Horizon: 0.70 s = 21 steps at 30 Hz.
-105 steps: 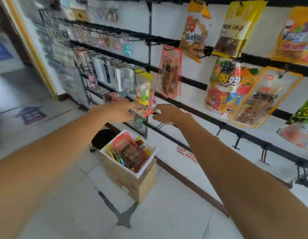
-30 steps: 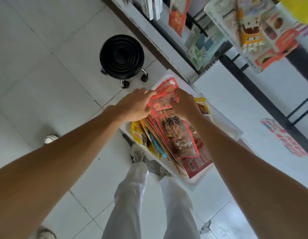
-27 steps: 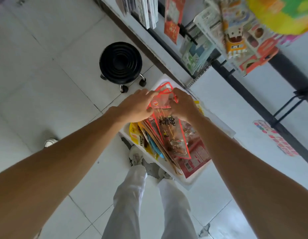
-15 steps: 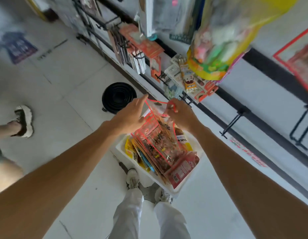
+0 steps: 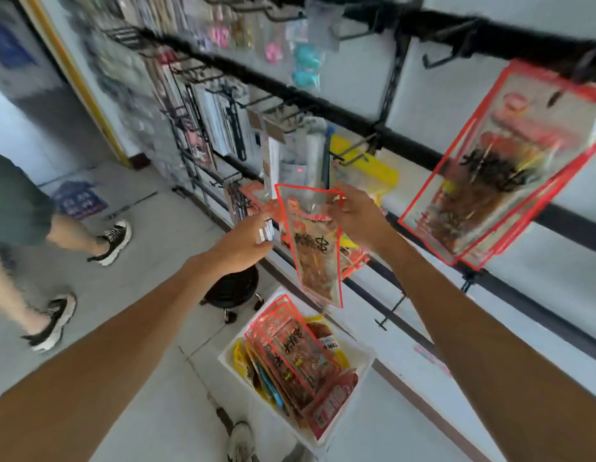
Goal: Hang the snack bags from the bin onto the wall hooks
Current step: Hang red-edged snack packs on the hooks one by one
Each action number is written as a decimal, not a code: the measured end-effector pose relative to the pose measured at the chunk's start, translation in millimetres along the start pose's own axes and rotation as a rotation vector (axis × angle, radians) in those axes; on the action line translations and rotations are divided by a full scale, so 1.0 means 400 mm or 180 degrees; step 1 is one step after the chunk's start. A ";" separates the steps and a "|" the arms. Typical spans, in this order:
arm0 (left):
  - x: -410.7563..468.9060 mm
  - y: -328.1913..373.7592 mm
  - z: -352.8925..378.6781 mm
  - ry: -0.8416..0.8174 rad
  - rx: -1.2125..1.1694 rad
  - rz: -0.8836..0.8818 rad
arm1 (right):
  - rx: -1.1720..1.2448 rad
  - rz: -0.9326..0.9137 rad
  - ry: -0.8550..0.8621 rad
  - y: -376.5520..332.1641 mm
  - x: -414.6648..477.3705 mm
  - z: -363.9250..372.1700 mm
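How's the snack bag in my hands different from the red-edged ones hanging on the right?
The held bag is gripped by the left hand and right hand, on no hook; the hanging bags sit on a wall hook. The held bag is single; the hanging bags are several, stacked. Both are clear with red edges and dark lettering.

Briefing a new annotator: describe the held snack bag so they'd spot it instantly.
Below the black hook rails, above the white bin, the left hand and right hand hold a clear red-edged snack bag. Hanging twins and binned twins look alike; only this one is hand-held.
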<state>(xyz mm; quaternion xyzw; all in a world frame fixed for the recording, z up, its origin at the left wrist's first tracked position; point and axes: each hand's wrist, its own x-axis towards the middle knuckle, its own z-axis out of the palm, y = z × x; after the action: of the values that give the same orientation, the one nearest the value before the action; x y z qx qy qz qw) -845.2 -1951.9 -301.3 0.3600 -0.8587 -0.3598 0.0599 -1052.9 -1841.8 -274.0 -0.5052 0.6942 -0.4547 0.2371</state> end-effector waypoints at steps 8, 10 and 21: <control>-0.055 0.198 -0.106 0.0268 -0.0870 0.0227 | 0.0215 -0.0629 -0.0026 -0.213 -0.017 -0.126; -0.068 0.233 -0.127 0.0390 -0.1089 0.0250 | 0.0281 -0.0784 0.0015 -0.264 -0.024 -0.150; -0.160 0.388 -0.243 0.0843 -0.1850 0.0784 | 0.0407 -0.1018 0.0435 -0.455 -0.136 -0.250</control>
<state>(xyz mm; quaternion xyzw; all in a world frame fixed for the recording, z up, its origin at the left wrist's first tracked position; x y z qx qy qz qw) -852.4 -1890.4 -117.3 0.2651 -0.7420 -0.5297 0.3139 -1023.0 -1766.4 -75.3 -0.5609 0.5892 -0.5630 0.1457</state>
